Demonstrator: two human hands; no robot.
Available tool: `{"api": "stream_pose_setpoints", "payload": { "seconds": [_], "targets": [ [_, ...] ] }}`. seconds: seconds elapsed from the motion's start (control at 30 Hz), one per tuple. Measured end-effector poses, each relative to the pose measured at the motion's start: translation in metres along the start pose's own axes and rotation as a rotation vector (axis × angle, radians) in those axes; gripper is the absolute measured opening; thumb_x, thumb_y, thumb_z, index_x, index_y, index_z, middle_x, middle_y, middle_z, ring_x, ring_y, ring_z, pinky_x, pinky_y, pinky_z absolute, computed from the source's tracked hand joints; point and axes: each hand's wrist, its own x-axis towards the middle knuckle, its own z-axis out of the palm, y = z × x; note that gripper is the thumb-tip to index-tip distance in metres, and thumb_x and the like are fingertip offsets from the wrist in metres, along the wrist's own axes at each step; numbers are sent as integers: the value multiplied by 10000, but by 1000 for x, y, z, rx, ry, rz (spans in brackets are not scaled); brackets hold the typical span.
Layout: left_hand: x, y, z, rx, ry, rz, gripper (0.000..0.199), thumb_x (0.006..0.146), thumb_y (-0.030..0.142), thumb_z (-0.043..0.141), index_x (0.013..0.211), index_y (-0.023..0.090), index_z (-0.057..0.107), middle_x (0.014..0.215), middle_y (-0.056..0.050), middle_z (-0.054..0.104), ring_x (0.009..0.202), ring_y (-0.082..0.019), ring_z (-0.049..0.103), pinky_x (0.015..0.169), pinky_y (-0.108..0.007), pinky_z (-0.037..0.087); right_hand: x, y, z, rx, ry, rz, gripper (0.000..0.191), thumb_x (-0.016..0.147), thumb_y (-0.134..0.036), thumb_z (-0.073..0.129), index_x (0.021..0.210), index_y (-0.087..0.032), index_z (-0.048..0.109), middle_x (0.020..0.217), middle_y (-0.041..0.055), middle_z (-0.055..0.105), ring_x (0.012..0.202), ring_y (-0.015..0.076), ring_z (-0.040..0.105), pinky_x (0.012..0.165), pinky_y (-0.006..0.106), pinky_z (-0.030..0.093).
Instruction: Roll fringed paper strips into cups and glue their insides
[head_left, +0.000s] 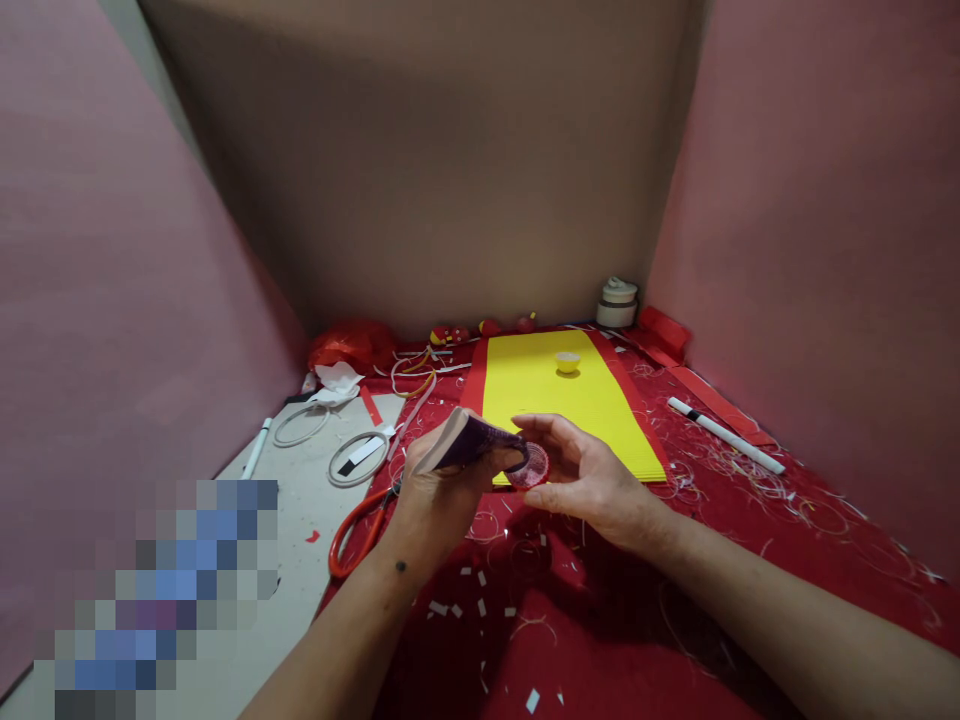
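My left hand (pixel 450 490) is closed round a dark purple packet (pixel 476 442) with a pale edge, tilted toward the right. Just right of it, my right hand (pixel 592 485) has its thumb and fingers curved round a small round pink-red cup (pixel 531 466). The tip of the packet meets the cup's left side. Behind the hands, a yellow sheet stack (pixel 540 400) with red borders lies on the red cloth (pixel 600 620). A small yellow bowl (pixel 568 362) rests on that stack.
Red-handled scissors (pixel 354 540) lie beside my left forearm. On the grey board (pixel 300 520) are pale rings (pixel 358 460). A white marker (pixel 726 436) and thread scraps lie at right. White lidded container (pixel 616 304) stands at the back, below tall walls.
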Motion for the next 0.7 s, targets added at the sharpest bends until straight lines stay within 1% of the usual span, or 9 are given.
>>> {"api": "stream_pose_setpoints", "payload": {
  "seconds": [0.13,0.33,0.43,0.57,0.7],
  "targets": [
    [-1,-3,2,-28,-26,-4,116,694,162,665,653,170,557,591,50,549,533,-74,480,511,-197,384,0,1,0,-4,0,-17,590,550,-121,711,1090,-224,497,1107,48,558,981,196,569,892,372,451],
    [0,-11,1,62,-39,42,111,724,205,649,660,178,562,616,41,539,558,-83,488,534,-209,390,0,2,-1,9,-16,-26,589,557,-119,720,1093,-226,499,1128,52,552,999,192,564,903,373,446],
    [0,-8,0,66,-41,69,101,740,231,644,677,181,582,641,34,574,569,-87,513,541,-210,397,0,2,-1,30,-19,-16,602,550,-109,719,1098,-219,495,1115,51,559,971,185,573,890,369,451],
    [0,-3,-1,82,-11,67,133,730,253,661,665,176,575,636,30,584,568,-92,520,537,-212,400,0,1,-1,51,-16,4,613,547,-115,722,1105,-212,489,1099,49,568,939,177,582,871,363,461],
    [0,0,-2,104,9,69,139,739,234,648,643,174,568,645,24,585,576,-95,523,522,-209,396,-1,2,-1,37,-25,0,619,544,-125,727,1108,-219,489,1092,48,566,920,180,588,855,368,470]
  ]
}}
